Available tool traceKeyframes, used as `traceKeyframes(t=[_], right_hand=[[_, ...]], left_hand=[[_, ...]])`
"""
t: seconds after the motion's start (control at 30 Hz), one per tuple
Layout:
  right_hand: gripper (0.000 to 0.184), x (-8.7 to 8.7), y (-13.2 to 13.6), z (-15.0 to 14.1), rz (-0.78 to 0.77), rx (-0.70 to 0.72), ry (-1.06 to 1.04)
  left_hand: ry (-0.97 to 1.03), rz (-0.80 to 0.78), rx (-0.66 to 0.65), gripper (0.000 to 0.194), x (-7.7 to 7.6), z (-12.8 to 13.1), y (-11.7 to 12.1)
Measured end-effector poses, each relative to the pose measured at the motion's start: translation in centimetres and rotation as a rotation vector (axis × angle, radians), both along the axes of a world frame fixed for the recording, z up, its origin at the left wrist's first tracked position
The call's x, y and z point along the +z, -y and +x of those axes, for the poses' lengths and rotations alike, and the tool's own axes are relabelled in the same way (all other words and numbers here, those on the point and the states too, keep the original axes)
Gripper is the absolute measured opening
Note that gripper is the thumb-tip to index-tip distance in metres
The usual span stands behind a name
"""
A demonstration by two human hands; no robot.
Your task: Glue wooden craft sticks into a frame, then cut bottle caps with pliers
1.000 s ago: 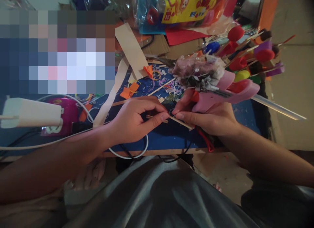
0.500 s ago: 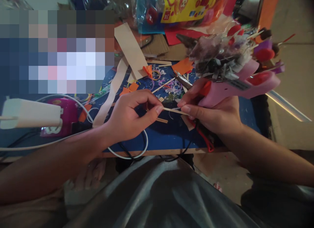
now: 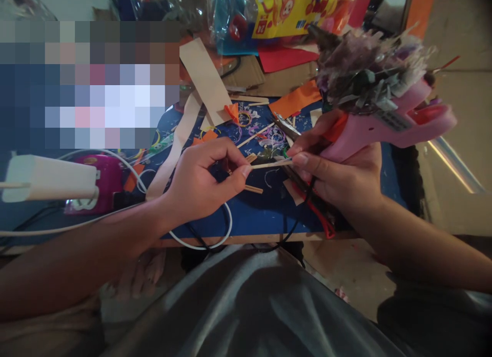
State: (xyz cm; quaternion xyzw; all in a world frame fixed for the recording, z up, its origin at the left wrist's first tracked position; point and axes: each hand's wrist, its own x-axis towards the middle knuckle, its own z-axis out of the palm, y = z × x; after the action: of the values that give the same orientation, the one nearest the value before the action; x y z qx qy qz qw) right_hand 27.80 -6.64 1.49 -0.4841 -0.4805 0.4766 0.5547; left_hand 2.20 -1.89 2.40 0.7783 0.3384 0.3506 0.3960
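Observation:
A thin pale wooden stick (image 3: 271, 164) spans the gap between my two hands. Thumb and forefinger of my left hand (image 3: 209, 180) pinch its left end. The fingertips of my right hand (image 3: 334, 175) close on the other end. That same hand also grips a pink glue gun (image 3: 355, 136) with an orange trigger, its dark tip pointing up and away. Ragged greyish-purple scraps cover the gun's front part. Beneath my hands, short wooden sticks (image 3: 253, 189) and a metal-bladed tool (image 3: 286, 125) lie on the blue tabletop (image 3: 246, 218).
Paper shreds, orange paper (image 3: 295, 100) and cardboard strips (image 3: 205, 75) litter the table. Plastic bags (image 3: 295, 13) stand at the back. At left, a white adapter (image 3: 49, 177) sits in a magenta power socket (image 3: 107, 180). White and black cables loop near the front edge.
The glue gun has shifted right and turned slightly, its tip now higher. The stick's right end has risen so it lies tilted the other way. My left hand has barely moved.

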Motion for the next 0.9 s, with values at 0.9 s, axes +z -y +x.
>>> traceKeyframes(t=[0.9], right_hand=[[0.040, -0.2, -0.5, -0.4, 0.166, -0.048, -0.133]], left_hand=[[0.121, -0.024, 0.132, 0.014, -0.8, 0.3, 0.2]])
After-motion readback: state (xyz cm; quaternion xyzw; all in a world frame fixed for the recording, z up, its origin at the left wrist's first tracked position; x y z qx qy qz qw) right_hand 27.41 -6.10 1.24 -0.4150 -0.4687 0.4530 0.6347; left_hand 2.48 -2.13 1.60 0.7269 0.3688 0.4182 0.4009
